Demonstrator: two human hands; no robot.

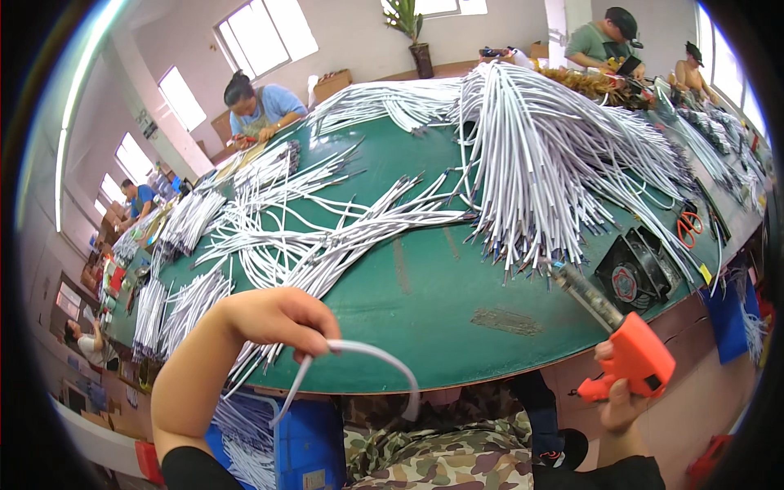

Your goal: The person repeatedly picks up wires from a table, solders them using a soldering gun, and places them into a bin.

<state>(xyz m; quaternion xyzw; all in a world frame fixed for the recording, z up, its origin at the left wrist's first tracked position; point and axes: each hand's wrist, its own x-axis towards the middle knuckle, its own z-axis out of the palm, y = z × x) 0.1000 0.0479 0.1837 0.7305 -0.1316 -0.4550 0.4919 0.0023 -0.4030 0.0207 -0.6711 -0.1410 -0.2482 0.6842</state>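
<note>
My left hand (284,317) is closed in a pinch on a white cable (384,355) in front of the table's near edge. One part of the cable arcs to the right, and another hangs down below the fingers. On the right, my right hand (618,408) is wrapped around the handle of an orange-red heat gun (641,353). Its metal barrel points up and left over the table, toward the ends of a large heap of white cables (523,155). A black fan (633,273) stands on the table just beyond the gun.
More white cables (327,241) lie across the green table (367,327). Orange-handled scissors (689,227) are near the right edge. Blue bins (306,445) with cables sit below the table. Several other people work around it, one (265,110) at the far left side.
</note>
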